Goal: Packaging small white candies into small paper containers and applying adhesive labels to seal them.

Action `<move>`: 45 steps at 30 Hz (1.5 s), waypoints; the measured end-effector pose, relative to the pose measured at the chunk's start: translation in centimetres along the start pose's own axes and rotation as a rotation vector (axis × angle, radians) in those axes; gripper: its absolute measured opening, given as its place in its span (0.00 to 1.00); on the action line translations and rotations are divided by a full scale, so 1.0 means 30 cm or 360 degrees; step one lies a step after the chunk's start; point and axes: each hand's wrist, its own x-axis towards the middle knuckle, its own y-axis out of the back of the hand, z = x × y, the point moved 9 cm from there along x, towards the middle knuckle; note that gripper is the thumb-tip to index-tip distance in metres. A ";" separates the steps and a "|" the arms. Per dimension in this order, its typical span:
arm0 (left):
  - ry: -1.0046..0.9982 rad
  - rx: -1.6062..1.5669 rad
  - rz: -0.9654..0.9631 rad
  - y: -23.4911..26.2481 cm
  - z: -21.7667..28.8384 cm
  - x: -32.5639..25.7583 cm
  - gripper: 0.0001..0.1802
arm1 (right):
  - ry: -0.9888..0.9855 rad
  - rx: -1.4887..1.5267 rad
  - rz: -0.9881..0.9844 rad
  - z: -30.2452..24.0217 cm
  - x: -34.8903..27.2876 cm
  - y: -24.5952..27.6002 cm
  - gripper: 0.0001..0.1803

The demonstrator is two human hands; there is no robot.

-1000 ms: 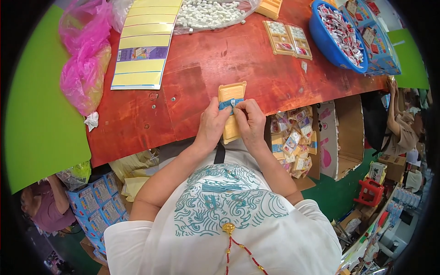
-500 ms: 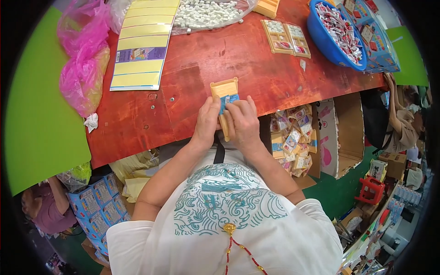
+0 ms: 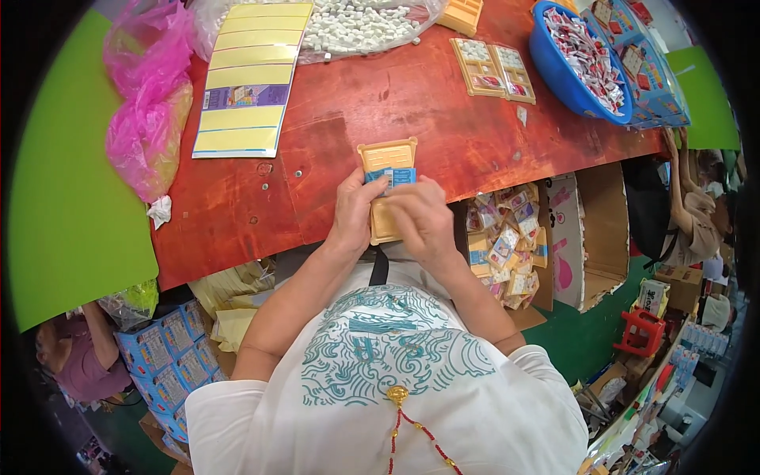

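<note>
A tan plastic case [image 3: 389,152] with a blue paper label [image 3: 402,176] across its middle is held over the table's near edge. My left hand [image 3: 354,207] grips its left side, with the thumb lying on the label. Over the lower right part of the case is my right hand [image 3: 425,218], its fingers bent across the surface near the label and smeared by motion. Those fingers hide part of the case, and whether they pinch anything cannot be made out. A yellow label sheet [image 3: 237,127] with one purple strip lies to the left on the red table [image 3: 332,119].
White small blocks [image 3: 356,32] fill a clear bag at the back. An open tan case [image 3: 492,71] lies beside a blue basin [image 3: 546,75] of small packets. Below the table's right edge, a cardboard box [image 3: 602,237] stands by several packed cases [image 3: 507,241]. Pink plastic bags [image 3: 142,142] sit left.
The case has turned so its labelled face shows more fully. My right hand has shifted slightly right and down across it, while the left keeps its grip.
</note>
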 end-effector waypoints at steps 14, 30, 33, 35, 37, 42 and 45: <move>0.0101 0.0236 -0.0263 -0.034 0.004 -0.030 0.22 | -0.1137 0.1264 0.0329 0.279 0.001 -0.058 0.25; -0.0107 0.0304 0.0019 0.028 -0.002 -0.029 0.08 | -0.1059 0.1390 0.0501 0.266 -0.019 -0.060 0.22; -0.0093 0.0244 0.0000 0.018 0.000 -0.030 0.08 | -0.1072 0.1442 0.0483 0.238 0.001 -0.057 0.24; -0.0076 0.0246 -0.0041 0.016 -0.007 -0.029 0.08 | -0.1065 0.1443 0.0476 0.234 0.004 -0.054 0.25; -0.0060 0.0250 -0.0086 0.004 -0.014 -0.031 0.09 | -0.1114 0.1381 0.0429 0.254 -0.010 -0.059 0.25; 0.0004 0.0346 -0.0153 -0.019 -0.015 -0.042 0.09 | -0.1255 0.1592 0.0288 0.289 -0.004 -0.074 0.22; 0.0018 0.0246 -0.0101 -0.034 -0.024 -0.043 0.08 | -0.1371 0.1965 0.0281 0.321 -0.020 -0.097 0.20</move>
